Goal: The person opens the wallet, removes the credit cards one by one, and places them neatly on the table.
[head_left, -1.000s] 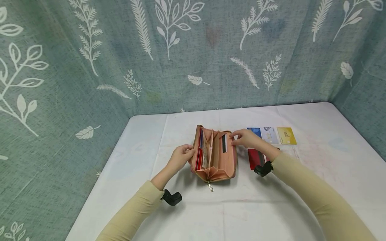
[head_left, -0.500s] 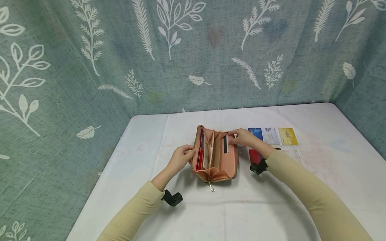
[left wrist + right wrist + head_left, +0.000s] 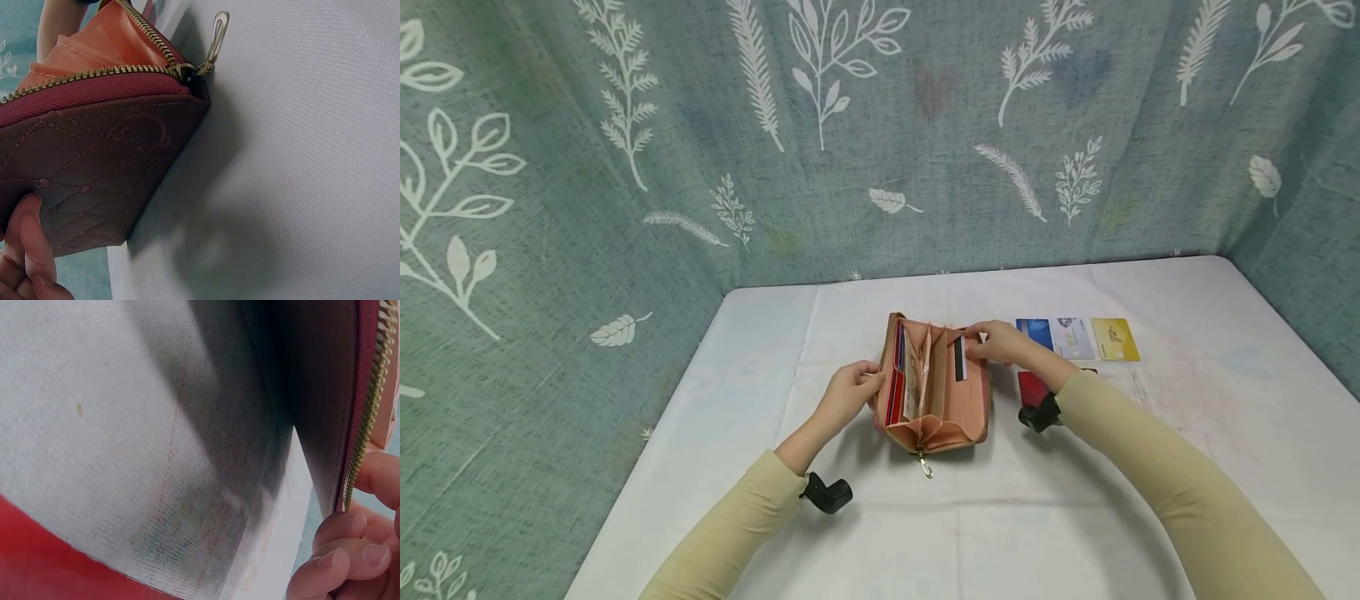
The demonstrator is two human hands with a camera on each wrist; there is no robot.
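A pink zip wallet (image 3: 934, 383) lies open on the white table (image 3: 925, 533), showing its peach folds and a few cards in the slots. My left hand (image 3: 848, 392) grips the wallet's left wall; in the left wrist view my thumb (image 3: 28, 237) presses the quilted outer side (image 3: 94, 169) below the zip pull (image 3: 215, 40). My right hand (image 3: 1000, 342) pinches the top of the right wall, fingers (image 3: 344, 550) curled at the zip edge (image 3: 365, 406). A card with a black stripe (image 3: 959, 358) stands in the right pocket.
Blue (image 3: 1036, 332), white (image 3: 1072, 337) and yellow (image 3: 1114, 338) cards lie in a row right of the wallet. A red card (image 3: 1032, 385) lies below them, partly under my right wrist. Leaf-print curtains (image 3: 880, 133) wall in the table behind and on both sides.
My right hand has slid a little left along the wallet's top right edge. The left hand and wallet have stayed in place.
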